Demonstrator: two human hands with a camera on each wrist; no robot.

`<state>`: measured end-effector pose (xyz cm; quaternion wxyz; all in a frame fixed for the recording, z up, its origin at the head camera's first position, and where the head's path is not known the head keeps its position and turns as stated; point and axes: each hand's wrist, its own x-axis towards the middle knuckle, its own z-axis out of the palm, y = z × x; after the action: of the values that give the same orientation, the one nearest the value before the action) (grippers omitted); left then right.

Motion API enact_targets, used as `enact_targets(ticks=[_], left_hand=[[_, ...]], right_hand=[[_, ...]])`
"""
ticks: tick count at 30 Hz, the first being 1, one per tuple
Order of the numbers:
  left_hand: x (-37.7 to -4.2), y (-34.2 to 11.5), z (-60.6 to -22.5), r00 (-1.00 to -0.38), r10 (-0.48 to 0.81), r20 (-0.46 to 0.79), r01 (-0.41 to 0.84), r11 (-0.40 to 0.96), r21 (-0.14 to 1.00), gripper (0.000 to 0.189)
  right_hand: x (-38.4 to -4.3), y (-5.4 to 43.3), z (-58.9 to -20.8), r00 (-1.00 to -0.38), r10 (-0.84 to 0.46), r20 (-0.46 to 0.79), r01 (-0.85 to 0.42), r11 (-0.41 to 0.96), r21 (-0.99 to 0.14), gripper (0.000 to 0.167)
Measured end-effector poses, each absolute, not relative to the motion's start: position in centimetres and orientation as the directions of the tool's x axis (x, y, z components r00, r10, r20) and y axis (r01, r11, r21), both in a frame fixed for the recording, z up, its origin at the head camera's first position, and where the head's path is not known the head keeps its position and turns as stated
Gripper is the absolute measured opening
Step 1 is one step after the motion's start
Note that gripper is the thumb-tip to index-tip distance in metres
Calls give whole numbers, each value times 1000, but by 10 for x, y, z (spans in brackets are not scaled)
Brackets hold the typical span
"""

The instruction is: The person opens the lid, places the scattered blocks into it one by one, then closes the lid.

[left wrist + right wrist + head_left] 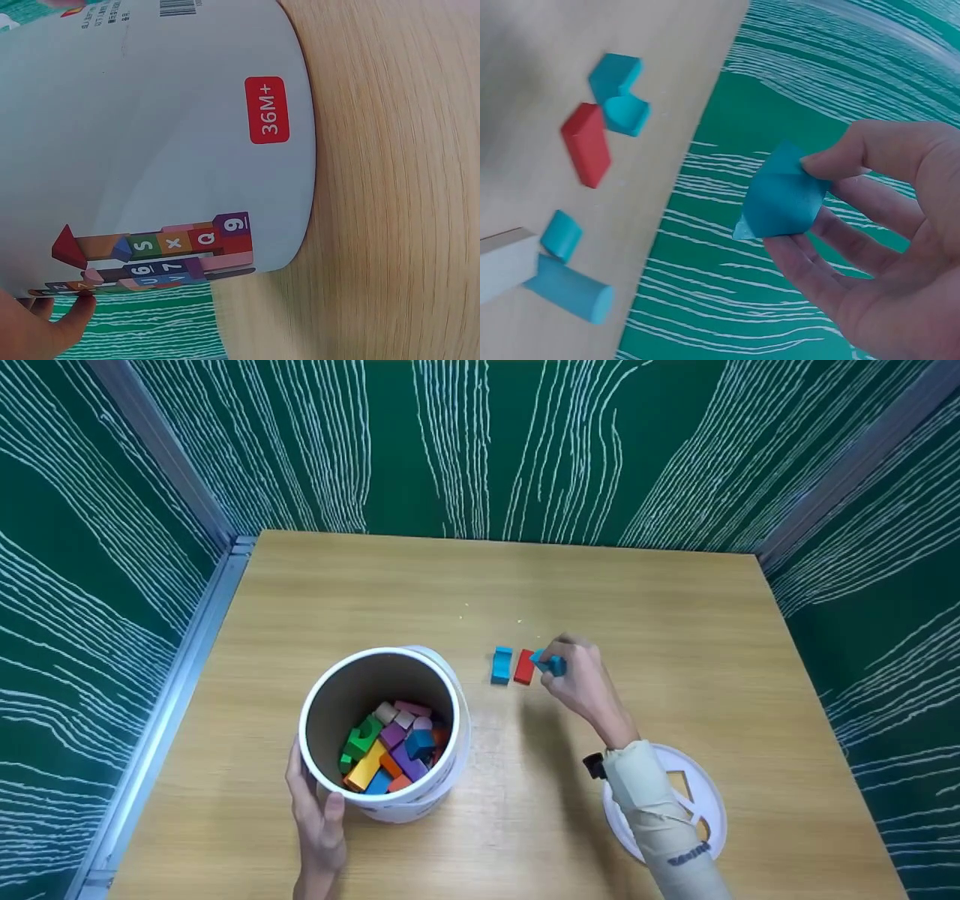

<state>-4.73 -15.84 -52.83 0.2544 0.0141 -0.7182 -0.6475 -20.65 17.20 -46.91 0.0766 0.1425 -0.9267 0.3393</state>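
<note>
In the head view my left hand [321, 829] grips the near left side of a white bucket [306, 735], thumb by the rim and fingers along the outer wall. Wooden blocks [394, 735] of several colours lie inside. My right hand [581, 675] pinches a blue block [784, 195] with pointed corners between thumb and fingers, raised over the table. Below it, in the right wrist view, lie a red block [586, 145], a blue arch-shaped block [616, 79], a small blue block [561, 235] and a blue cylinder [574, 291].
A white round lid [712, 795] with cut-out shapes lies under my right forearm. A pale block [506, 262] shows at the right wrist view's left edge. Green walls [390, 450] with white lines stand around the wooden table [375, 592]; small white specks dot its top.
</note>
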Motion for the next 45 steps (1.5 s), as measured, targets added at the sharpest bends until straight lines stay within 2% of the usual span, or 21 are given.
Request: enact_targets(ticks=[24,32,45], left_hand=[[-48,-158,-526,-867,-353,351,301,189,935,67],[-48,-159,-531,-863,-354,359,314,180,932,69],[-47,-159,-530,-871,-350,344,292,193,937,65]], right_hand=[[-178,140,-403,-885,-307,349,-459,694,-554,16],[-173,129,-393,-801,-379,463,-587,647,-487,12],[-160,105,-370,-758,-486,436,-652,601,-463,14]])
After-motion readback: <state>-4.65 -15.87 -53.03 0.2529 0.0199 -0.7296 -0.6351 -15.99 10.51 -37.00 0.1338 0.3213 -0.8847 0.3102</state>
